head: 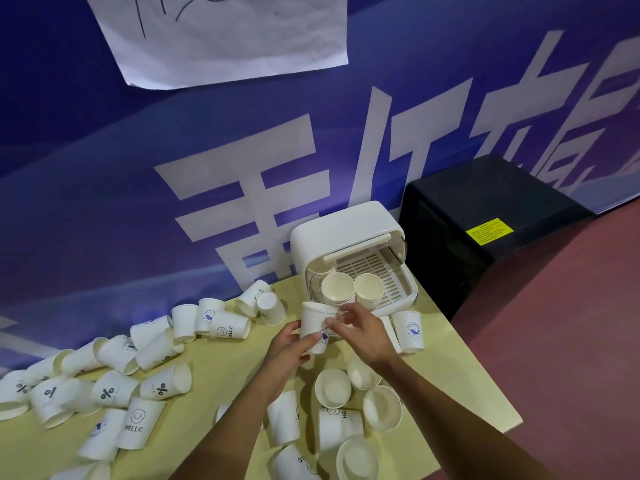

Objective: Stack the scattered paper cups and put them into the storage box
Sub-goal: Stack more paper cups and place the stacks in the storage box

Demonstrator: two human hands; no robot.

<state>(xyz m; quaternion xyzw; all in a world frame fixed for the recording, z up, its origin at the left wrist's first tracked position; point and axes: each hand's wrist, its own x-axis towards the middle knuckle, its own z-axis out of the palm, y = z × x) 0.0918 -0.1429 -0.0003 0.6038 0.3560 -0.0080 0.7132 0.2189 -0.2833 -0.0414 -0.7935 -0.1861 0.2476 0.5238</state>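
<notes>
Both of my hands hold one white paper cup upright just in front of the storage box. My left hand grips its lower side and my right hand touches its right side near the rim. The white storage box stands open at the table's far edge, with two stacks of cups on its slotted tray. Several loose white cups lie scattered on the yellow table: a row along the wall, a group at the left and a cluster under my right forearm.
A black cabinet with a yellow label stands right of the box, beside the table. One upright cup sits at the table's right edge. A blue banner wall rises directly behind the table, with a white paper sheet taped above.
</notes>
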